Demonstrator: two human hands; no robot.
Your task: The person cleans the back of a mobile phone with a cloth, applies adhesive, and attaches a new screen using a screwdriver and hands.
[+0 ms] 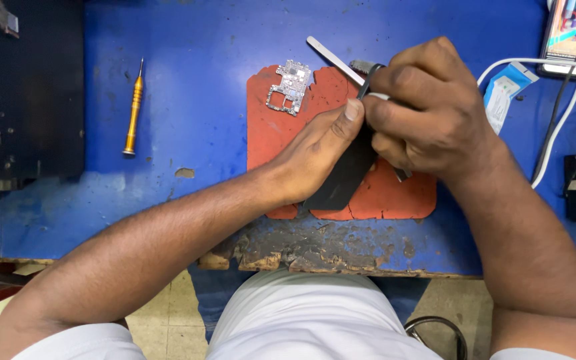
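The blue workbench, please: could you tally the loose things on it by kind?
Screwdrivers, yellow handle: 1
Circuit boards: 1
Red mats: 1
Metal tweezers: 1
Dark flat phone parts, held in left hand and right hand: 1
Phones with lit screen: 1
White cables: 1
Total: 7

both hands [381, 127] together, fingers curled
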